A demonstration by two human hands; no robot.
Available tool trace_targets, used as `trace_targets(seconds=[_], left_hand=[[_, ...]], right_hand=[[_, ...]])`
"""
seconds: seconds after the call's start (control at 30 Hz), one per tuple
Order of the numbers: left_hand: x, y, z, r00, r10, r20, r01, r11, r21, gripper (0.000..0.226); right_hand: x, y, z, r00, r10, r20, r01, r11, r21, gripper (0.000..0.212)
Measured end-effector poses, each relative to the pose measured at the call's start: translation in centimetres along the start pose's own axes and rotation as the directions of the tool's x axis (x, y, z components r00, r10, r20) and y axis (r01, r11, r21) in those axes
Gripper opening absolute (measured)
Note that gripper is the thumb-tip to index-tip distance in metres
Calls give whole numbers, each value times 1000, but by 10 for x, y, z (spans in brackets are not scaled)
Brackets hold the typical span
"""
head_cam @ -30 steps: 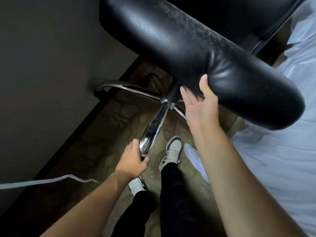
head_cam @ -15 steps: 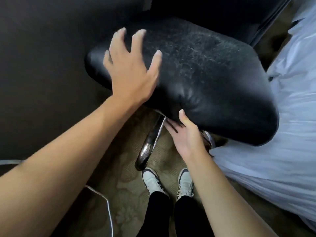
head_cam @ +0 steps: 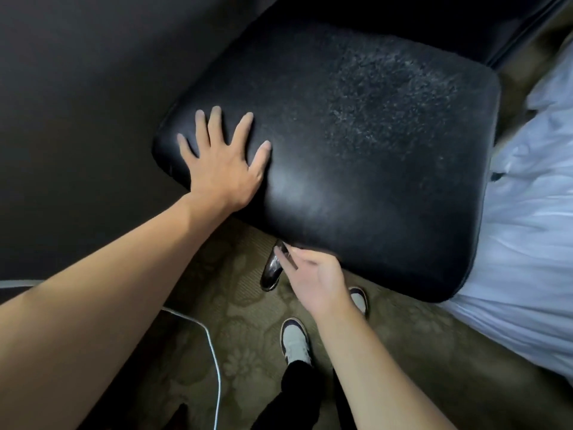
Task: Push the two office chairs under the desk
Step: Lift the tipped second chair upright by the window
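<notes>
Chair seat [head_cam: 356, 156] has come down from tilted on its side to level over the last second, top face now toward the camera. Left hand [head_cam: 221, 164] has left the chrome base leg [head_cam: 272, 270] and now lies flat on the seat's near-left corner, fingers [head_cam: 214, 125] spread wide, palm down, gripping nothing. Right hand [head_cam: 319, 282] has dropped away from the seat's front edge and sits just below it, fingers loosely open, tips at or just under the edge; whether they hold anything I can't tell.

Read: chair looks back upright on its base, so the next step is probably the push itself. No desk visible that I can identify; dark surface at left could be wall or panel.

Count: one chair in view, second not in frame. One base leg showing, rest hidden under the seat. Two hands, two shoes [head_cam: 294, 341]. One white cable [head_cam: 214, 367] on the carpet [head_cam: 403, 352]. White bedding [head_cam: 527, 243] touches the seat's right side.
</notes>
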State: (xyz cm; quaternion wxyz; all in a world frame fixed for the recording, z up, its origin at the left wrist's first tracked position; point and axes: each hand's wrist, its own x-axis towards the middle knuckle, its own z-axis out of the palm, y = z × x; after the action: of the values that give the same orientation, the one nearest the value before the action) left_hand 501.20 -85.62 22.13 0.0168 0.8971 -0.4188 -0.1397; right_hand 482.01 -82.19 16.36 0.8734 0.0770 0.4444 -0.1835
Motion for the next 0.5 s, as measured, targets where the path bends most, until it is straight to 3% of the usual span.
trace_targets(seconds=[0.07,0.2,0.3,0.4,0.43,0.5], left_hand=[[-9,-11,7,999,4,42,-4,1000,-4,62],[-34,-40,27,991,-5,132,6,1000,-10,69],[-59,-59,54,974,2,226,-3,1000,0,78],[-83,-81,83,905,-29,424,12,999,42,85],[-91,-87,90,896,-32,443,5,998,63,87],[-108,-95,98,900,-30,435,-5,997,78,92]], right_hand=[[5,16,-10,1000,-22,8,21,995,94,18],[16,51,-36,991,-16,-136,36,989,145,27],[22,70,-56,942,37,-332,-60,997,-57,28],[8,88,-72,945,120,-305,-187,961,-202,30],[4,89,-73,946,135,-296,-234,915,-329,31],[-7,82,-70,944,128,-305,-301,713,-634,31]])
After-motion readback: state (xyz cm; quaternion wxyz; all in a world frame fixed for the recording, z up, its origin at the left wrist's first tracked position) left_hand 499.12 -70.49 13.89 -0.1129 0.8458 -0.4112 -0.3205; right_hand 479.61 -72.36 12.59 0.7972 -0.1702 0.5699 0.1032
